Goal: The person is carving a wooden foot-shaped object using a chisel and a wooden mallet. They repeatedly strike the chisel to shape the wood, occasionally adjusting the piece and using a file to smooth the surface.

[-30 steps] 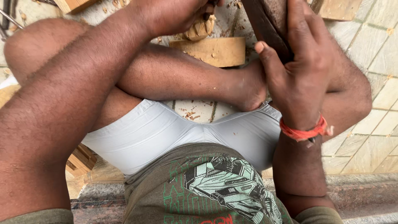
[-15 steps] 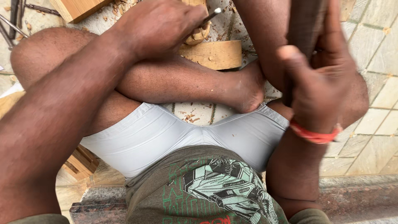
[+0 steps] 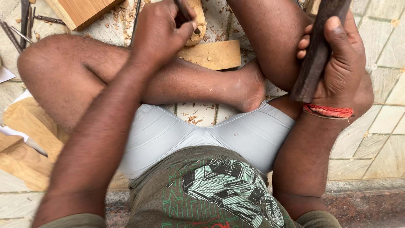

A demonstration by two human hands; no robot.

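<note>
I sit cross-legged on a tiled floor. My left hand (image 3: 162, 29) is closed around a thin dark chisel (image 3: 185, 12), whose tip rests on a pale carved wood piece (image 3: 198, 19) at the top of the view. My right hand (image 3: 337, 63), with a red thread at the wrist, grips a dark wooden mallet handle (image 3: 316, 55) held upright above my right knee. A flat light wooden block (image 3: 213, 55) lies on the floor just beyond my crossed shin. The mallet's head is out of view.
A larger wooden block (image 3: 80, 12) lies at the top left with several metal chisels (image 3: 17, 29) beside it. Wood shavings scatter around the carving. Wooden offcuts (image 3: 25, 139) lie at my left. A stone step edge (image 3: 363, 202) runs along the bottom.
The view has shifted down, so both hands sit lower in the frame. My left hand with the chisel has come fully into view on the carving; my right hand keeps the mallet raised.
</note>
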